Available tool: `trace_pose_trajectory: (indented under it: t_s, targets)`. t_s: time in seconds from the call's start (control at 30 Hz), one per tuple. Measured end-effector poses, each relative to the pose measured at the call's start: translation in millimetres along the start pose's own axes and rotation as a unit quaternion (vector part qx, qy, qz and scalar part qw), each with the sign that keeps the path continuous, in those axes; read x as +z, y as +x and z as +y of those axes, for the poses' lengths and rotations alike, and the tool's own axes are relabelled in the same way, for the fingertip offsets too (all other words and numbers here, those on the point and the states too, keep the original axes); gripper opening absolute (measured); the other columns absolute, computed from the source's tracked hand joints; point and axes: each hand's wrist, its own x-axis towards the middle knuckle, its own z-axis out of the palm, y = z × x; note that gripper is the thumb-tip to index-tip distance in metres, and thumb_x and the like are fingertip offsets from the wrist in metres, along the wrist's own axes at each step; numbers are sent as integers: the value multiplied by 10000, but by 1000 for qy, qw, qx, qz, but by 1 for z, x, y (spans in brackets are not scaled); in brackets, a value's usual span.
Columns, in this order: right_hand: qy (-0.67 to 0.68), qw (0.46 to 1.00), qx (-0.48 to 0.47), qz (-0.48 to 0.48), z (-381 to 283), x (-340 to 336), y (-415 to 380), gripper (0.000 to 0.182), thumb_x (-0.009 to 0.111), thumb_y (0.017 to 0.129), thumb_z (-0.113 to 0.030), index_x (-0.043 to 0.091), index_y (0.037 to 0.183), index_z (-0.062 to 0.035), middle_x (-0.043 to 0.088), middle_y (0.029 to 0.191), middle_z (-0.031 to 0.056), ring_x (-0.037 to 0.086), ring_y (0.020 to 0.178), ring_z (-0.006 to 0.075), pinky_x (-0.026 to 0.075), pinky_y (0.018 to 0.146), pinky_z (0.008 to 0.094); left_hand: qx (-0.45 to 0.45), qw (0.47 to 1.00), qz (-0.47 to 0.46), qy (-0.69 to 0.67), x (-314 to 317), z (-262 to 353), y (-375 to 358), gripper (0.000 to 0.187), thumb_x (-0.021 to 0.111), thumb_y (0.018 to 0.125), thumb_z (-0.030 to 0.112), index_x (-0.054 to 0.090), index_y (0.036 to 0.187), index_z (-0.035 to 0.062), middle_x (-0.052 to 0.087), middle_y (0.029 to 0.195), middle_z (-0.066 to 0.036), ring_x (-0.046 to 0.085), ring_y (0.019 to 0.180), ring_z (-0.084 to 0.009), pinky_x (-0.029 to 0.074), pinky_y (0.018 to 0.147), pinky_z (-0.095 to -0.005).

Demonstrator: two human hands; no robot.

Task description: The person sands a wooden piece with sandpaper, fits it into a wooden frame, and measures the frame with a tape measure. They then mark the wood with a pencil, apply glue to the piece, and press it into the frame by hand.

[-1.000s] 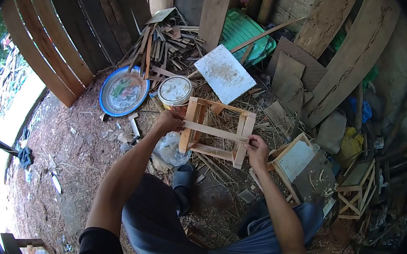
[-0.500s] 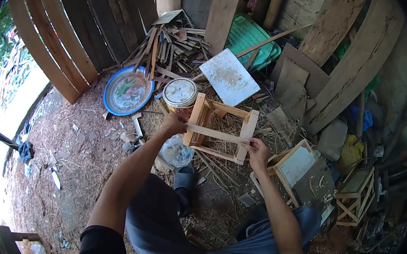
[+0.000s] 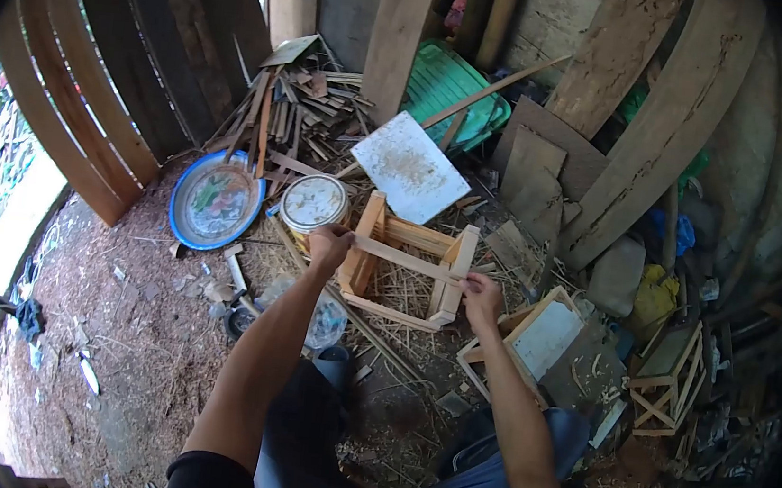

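Note:
A thin wooden slat (image 3: 405,259) spans between my two hands across a small open wooden frame (image 3: 454,275). My left hand (image 3: 330,245) pinches the slat's left end, close to the frame's left side. At the other end, the fingers of my right hand (image 3: 480,301) close on the slat beside the frame's right side. The frame is built of pale strips, and wood scraps show through its opening. Just behind my left hand stands a round bucket with a white lid (image 3: 314,202).
A blue-rimmed basin (image 3: 216,199) lies at the left, before a pile of wood offcuts (image 3: 305,111). Behind the frame is a white board (image 3: 411,166); a green plastic piece (image 3: 450,88) leans further back. At the right sit a wooden box (image 3: 543,341) and a small crossed-strip frame (image 3: 667,383).
The view has shifted, so most surroundings appear further left and lower. The wooden frame looks tilted differently, showing more of its inner right side. Both hands still hold the slat's ends.

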Motion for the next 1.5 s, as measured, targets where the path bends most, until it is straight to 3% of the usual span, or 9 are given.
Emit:
trace_pose_trajectory:
  t_s: [0.03, 0.1, 0.3, 0.53, 0.87, 0.97, 1.37, 1.47, 1.5]
  targets:
    - [35, 997, -72, -6, 0, -1, -6, 295, 663, 819, -89, 600, 1088, 15, 657, 972, 114, 639, 873, 198, 518, 748, 306, -1, 1000, 16, 15, 5, -6, 6, 170, 646, 802, 124, 671, 877, -27, 647, 689, -74, 582, 578, -113, 454, 514, -258]
    - [46, 995, -86, 9, 8, 5, -6, 261, 663, 817, -94, 620, 1040, 33, 671, 934, 128, 650, 848, 200, 511, 752, 311, -4, 998, 47, 34, 13, -19, 14, 193, 649, 798, 144, 681, 890, -21, 659, 706, -87, 608, 612, -138, 479, 568, -281]
    - [-100, 990, -73, 75, -12, 4, -10, 229, 658, 817, -96, 630, 1033, -25, 665, 940, 138, 654, 828, 254, 492, 696, 344, -27, 997, 40, 53, 4, 20, -7, 262, 690, 771, 214, 703, 939, 13, 690, 790, -111, 644, 708, -163, 499, 680, -293]
    - [-15, 992, -80, 96, -16, 11, 1, 218, 652, 818, -82, 632, 1023, -12, 664, 902, 134, 640, 791, 241, 488, 700, 345, -3, 1000, 24, 14, 7, 16, -2, 327, 681, 799, 194, 656, 1051, -14, 693, 915, -117, 647, 808, -162, 494, 750, -288]
    - [-6, 995, -38, 87, -25, 4, 3, 275, 697, 790, -166, 645, 996, 9, 678, 873, 128, 658, 765, 202, 501, 693, 313, -8, 999, 20, -35, 11, 11, 4, 267, 701, 775, 163, 685, 982, -5, 690, 836, -136, 637, 742, -187, 486, 697, -300]
    - [-26, 997, -5, 68, -29, 2, 4, 284, 695, 794, -189, 651, 1002, -1, 680, 910, 121, 653, 837, 212, 488, 752, 316, -25, 997, 11, -70, 10, 4, 7, 271, 703, 771, 159, 685, 988, -3, 690, 836, -133, 637, 744, -183, 487, 697, -300]
    - [3, 997, 22, 70, -31, 3, 6, 330, 704, 783, -246, 648, 989, 6, 671, 942, 122, 637, 877, 205, 475, 779, 301, -19, 999, 3, -31, 9, 11, 5, 311, 713, 751, 183, 683, 990, -15, 692, 883, -135, 640, 791, -182, 484, 735, -293]
    - [55, 991, -1, 122, -8, 16, 16, 270, 697, 792, -186, 636, 937, 33, 667, 897, 117, 636, 818, 178, 485, 737, 300, -14, 999, 11, -27, 11, 10, 7, 321, 720, 741, 192, 684, 986, -14, 692, 877, -135, 640, 794, -183, 482, 741, -292]
    - [103, 990, 18, 98, -6, 17, 18, 272, 692, 799, -188, 635, 947, 33, 664, 902, 109, 628, 828, 169, 478, 744, 296, -15, 999, 13, -29, 11, 11, 6, 318, 721, 741, 190, 685, 982, -14, 692, 876, -134, 640, 793, -183, 482, 742, -292]
